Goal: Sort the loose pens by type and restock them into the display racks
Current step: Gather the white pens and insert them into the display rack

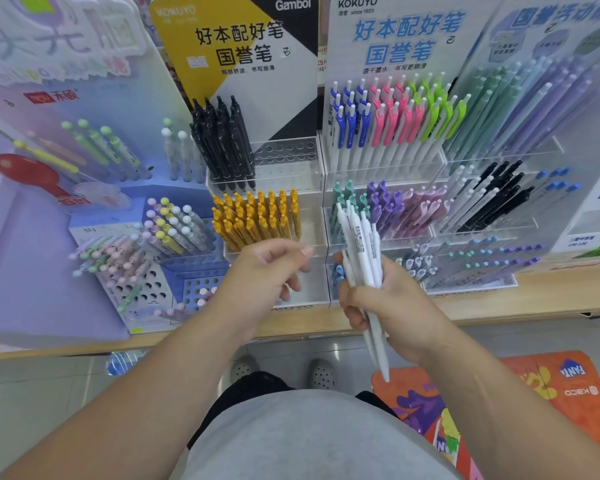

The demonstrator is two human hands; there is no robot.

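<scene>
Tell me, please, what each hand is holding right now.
Left hand: fingers curled, nothing visible in it.
Right hand: grips a bundle of white pens.

One head-worn wide-angle view, facing forward and down, close to the display racks (288,164); the person's torso (291,438) and the floor (32,393) fill its lower part.

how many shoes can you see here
2: left shoe and right shoe, side by side on the floor, each partly hidden by the dark trousers.
</scene>
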